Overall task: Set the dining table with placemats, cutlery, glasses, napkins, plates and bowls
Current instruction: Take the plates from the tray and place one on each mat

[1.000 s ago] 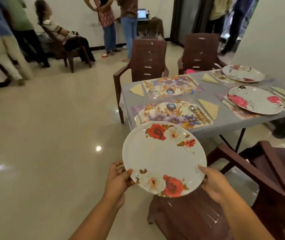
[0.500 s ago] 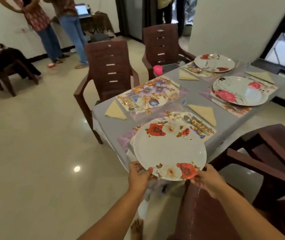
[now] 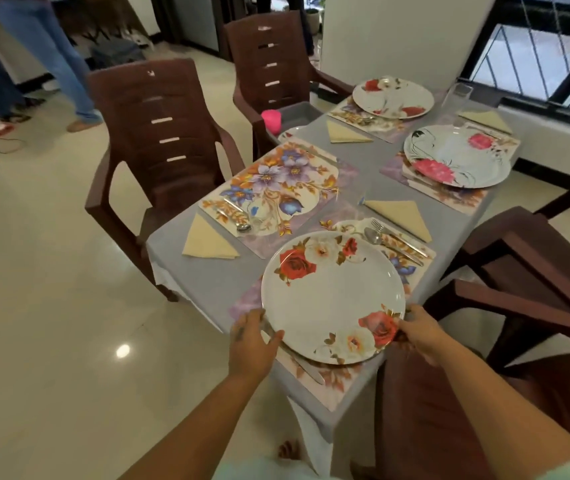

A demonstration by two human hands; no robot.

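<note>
- Both hands on the rose plate (image 3: 332, 296): left hand (image 3: 250, 337) grips the near-left rim, right hand (image 3: 418, 329) pinches the near-right rim by the red rose. Each grip is closed on the plate.
- Plate lies just ahead of both grips, flat or close to it, over the near placemat (image 3: 328, 382) at the table (image 3: 207, 282) corner.
- Key relation: the mat sits directly beneath the plate, so my guess is the next move is straight down, no sideways shift. Round plate, no long axis; both hands about equally near.
- Can't tell if the plate already touches the mat or hovers just above it.
- A knife (image 3: 308, 367) pokes out under the near-left rim, right beside the left grip; might get trapped under the plate.
- Fork and spoon (image 3: 387, 239) lie beyond the right grip, clear of the plate.
- Hidden: most of the mat, fingers under the rim.
- The mat beyond the left grip (image 3: 273, 188) has no plate yet.
</note>
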